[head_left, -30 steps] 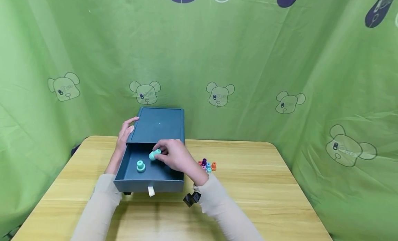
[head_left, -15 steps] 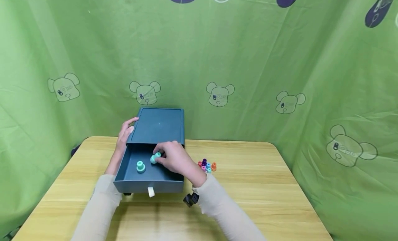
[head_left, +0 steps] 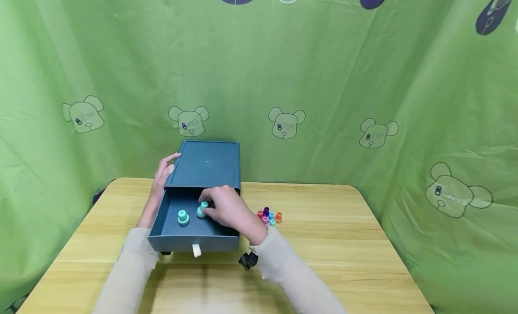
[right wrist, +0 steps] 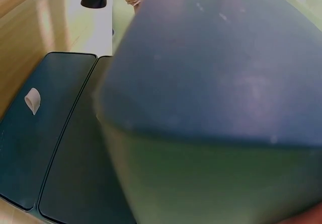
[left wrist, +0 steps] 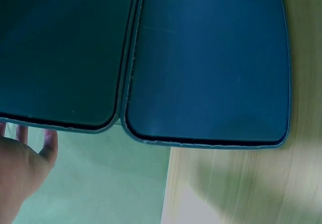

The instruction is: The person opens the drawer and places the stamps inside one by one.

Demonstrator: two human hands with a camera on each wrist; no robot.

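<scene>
A dark blue drawer box [head_left: 208,163] stands on the table with its upper drawer [head_left: 193,243] pulled out. My left hand [head_left: 162,172] rests against the box's left side, fingers extended; in the left wrist view part of that hand [left wrist: 25,171] shows by the box edge. Inside the drawer, my right hand [head_left: 230,209] pinches a teal stepped peg [head_left: 202,210], which stands nearly upright near the drawer floor. A second teal stepped peg [head_left: 183,218] stands to its left. In the right wrist view the drawer front [right wrist: 216,73] hides the right fingers and the pegs.
Right of the box, several small coloured pegs [head_left: 265,211] cluster on the wooden table [head_left: 323,242]. A white pull tab [head_left: 196,250] sticks out from the drawer front. Behind the table hangs a green curtain [head_left: 323,80].
My right hand has lowered slightly with the teal peg, which has gone from tilted to nearly upright. The left hand and the box have stayed still.
</scene>
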